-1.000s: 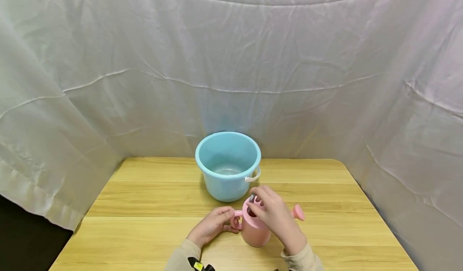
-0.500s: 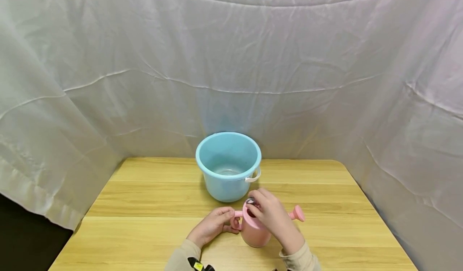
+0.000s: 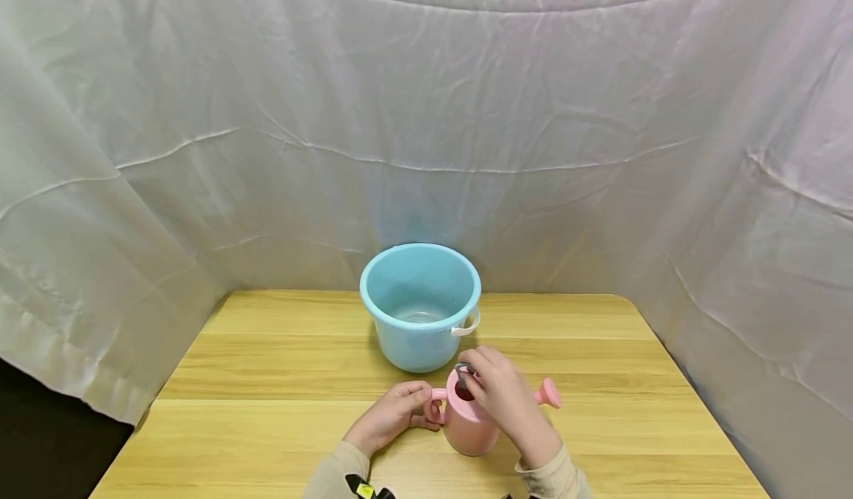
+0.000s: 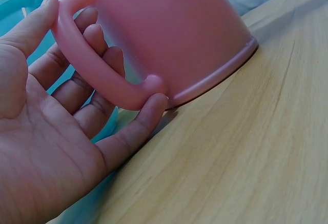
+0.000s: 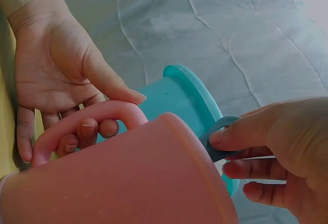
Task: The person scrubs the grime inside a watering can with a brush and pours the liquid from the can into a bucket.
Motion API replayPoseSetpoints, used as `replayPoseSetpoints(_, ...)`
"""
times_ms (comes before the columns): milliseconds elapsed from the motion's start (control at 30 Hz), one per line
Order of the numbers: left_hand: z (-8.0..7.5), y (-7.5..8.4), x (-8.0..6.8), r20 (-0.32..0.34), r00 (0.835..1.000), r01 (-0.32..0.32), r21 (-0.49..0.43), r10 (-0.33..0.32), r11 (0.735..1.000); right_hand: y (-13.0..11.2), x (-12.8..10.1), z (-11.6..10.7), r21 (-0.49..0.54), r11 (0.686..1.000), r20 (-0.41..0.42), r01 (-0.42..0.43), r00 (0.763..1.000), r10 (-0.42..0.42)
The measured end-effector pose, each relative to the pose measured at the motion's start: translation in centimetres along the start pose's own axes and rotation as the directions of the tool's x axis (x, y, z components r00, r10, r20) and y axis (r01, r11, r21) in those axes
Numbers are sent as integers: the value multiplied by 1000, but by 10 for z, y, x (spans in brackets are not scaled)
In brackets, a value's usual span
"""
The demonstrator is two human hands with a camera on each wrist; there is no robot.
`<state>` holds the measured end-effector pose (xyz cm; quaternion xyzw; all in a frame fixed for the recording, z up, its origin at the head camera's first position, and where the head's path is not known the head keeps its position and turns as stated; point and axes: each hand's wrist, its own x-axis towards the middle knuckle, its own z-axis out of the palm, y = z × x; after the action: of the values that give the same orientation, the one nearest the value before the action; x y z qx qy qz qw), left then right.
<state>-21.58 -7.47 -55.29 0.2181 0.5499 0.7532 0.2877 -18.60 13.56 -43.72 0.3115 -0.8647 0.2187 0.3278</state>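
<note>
A pink watering can (image 3: 469,434) stands upright on the table, its round sprinkler head (image 3: 549,393) pointing right. My left hand (image 3: 395,412) holds its handle (image 4: 84,60), thumb at the top and several fingers passing through the loop. Over the can's open mouth, my right hand (image 3: 505,392) pinches a small dark grey-blue piece (image 5: 209,141) with a curved, loop-like edge. Its exact kind cannot be told, and fingers cover part of it. In the right wrist view the piece is at the can's rim; whether it touches is unclear.
Just behind the can stands a light blue bucket (image 3: 418,347) with a white handle (image 3: 466,323) hanging on its right side. The wooden table (image 3: 280,380) is enclosed by pale grey curtains (image 3: 426,99) at the back and sides.
My right hand has lowered slightly at the can's mouth, and the grey-blue piece has turned and changed its visible shape between the fingers. The left hand and the can stay put.
</note>
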Motion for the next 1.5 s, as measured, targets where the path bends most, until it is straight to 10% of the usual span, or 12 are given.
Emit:
replayPoseSetpoints(600, 1, 1, 0, -11, 1000, 11, 1, -11, 1000, -6, 6, -21, 28, 997, -167, 75, 983, -70)
replayPoseSetpoints(1133, 1, 1, -1, -6, 1000, 3, -8, -3, 1000, 1, 1, -8, -87, 993, 73, -82, 993, 88)
replayPoseSetpoints(1500, 1, 3, -1, -4, 1000, 9, -5, -9, 1000, 3, 1, -7, -85, 993, 82, -77, 993, 84)
